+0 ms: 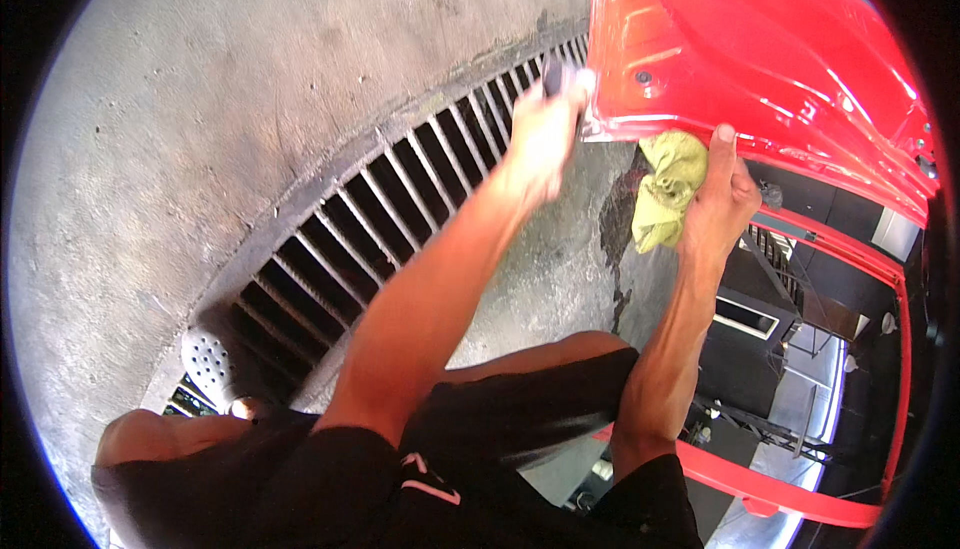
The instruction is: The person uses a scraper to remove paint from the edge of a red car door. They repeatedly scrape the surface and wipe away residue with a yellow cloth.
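Observation:
A glossy red car panel (740,39) reaches in from the upper right. My left hand (543,137), smeared by motion, is closed on a small dark object (556,77) right at the panel's near left corner. A pale, shiny patch shows beside that object; its exact kind is too blurred to tell. My right hand (722,204) grips a crumpled yellow-green cloth (668,189) just below the panel's lower edge. Its thumb points up against that edge, while most of the other fingers are hidden behind the hand.
A metal drain grate (395,189) curves across the concrete floor (200,119). My foot in a white perforated clog (208,364) is by the grate's near end. Red frame bars (905,379) and dark shelving-like equipment (740,299) stand at the right.

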{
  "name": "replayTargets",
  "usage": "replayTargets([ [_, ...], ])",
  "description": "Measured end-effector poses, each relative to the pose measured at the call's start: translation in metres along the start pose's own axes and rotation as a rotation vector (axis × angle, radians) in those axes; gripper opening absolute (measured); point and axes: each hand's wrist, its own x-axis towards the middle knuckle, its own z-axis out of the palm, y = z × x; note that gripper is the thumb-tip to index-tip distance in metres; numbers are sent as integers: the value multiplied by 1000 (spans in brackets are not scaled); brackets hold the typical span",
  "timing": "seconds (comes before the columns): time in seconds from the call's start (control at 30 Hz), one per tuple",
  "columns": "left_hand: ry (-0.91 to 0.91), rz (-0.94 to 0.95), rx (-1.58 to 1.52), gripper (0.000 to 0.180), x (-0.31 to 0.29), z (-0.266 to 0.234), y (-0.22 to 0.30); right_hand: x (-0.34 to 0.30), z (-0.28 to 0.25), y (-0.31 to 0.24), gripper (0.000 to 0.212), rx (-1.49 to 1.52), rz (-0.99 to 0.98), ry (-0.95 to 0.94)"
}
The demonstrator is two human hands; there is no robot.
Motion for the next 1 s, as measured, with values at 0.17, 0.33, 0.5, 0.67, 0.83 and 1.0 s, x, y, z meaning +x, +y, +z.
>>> replayTargets([
  [0.17, -89, -204, -12, 40, -20, -4, -2, -4, 0, -6, 52, 2, 44, 19],
  [0.33, -241, -269, -225, 43, 23, 2, 3, -8, 17, -14, 51, 86, 44, 26],
  [0.5, -396, -376, -384, 45, -7, -13, -28, -2, 6, -9, 50, 36, -15, 45],
  [0.67, -329, -257, -411, 48, 25, 18, 4, 1, 3, -5, 51, 50, 9, -13],
  [0.83, -588, -417, -573, 47, 8, -15, -36, -4, 8, -5, 52, 40, -77, 52],
  [1.0, -461, -250, -593, 52, 26, 5, -18, -2, 1, -2, 51, 3, -5, -11],
])
